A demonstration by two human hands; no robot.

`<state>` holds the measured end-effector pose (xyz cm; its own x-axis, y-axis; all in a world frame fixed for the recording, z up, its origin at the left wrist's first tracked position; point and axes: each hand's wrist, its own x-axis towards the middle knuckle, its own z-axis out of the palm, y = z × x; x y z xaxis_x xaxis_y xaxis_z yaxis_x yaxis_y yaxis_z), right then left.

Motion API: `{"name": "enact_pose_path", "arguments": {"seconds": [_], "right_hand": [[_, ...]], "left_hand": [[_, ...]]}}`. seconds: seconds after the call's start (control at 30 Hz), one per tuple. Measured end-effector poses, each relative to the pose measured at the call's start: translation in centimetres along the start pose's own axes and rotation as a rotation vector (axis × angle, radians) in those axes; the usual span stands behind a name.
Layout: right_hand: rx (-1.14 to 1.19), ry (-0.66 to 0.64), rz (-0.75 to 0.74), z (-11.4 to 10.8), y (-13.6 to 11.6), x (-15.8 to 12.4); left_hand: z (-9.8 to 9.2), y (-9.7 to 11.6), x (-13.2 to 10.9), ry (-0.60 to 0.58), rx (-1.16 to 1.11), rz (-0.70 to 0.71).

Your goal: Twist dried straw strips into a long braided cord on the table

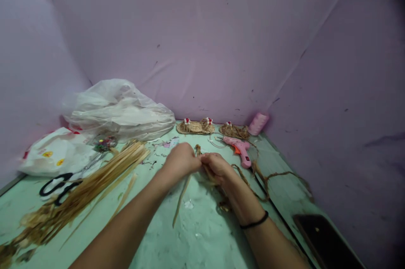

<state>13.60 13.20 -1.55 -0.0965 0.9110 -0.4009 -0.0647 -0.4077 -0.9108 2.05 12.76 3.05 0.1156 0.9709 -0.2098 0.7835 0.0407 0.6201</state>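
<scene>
Two hands met in the head view, over the bench [186,243]: the left hand [181,160] and the right hand [217,166] were both closed on thin straw strands [198,149], whose knotted end stuck out just beyond them. To the right lay a pink glue gun [241,147]; to the left, a straw bundle [96,184] beside black-handled scissors [69,175].

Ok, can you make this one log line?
left hand: at fiber strands, grip hidden; right hand: holding them; right side: glue gun, pink spool; left side: fiber bundle
</scene>
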Motion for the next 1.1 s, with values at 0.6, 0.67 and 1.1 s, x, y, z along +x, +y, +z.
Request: {"name": "enact_pose_path", "arguments": {"seconds": [0.6, 0.67, 1.1], "right_hand": [[-0.788, 0.033, -0.335, -1.2, 0.1, 0.4], [-0.936, 0.079, -0.371, -1.4, -0.4, 0.0], [-1.235, 0.324, -0.245, -5.8, -4.2, -2.2]], "left_hand": [[0.7, -1.2, 2.1, -0.318, -0.403, -0.243], [1.0, -1.2, 2.1, -0.291, -0.41, -0.235], [2.5, -2.6, 2.4, -0.183, -0.645, -0.224]]}}
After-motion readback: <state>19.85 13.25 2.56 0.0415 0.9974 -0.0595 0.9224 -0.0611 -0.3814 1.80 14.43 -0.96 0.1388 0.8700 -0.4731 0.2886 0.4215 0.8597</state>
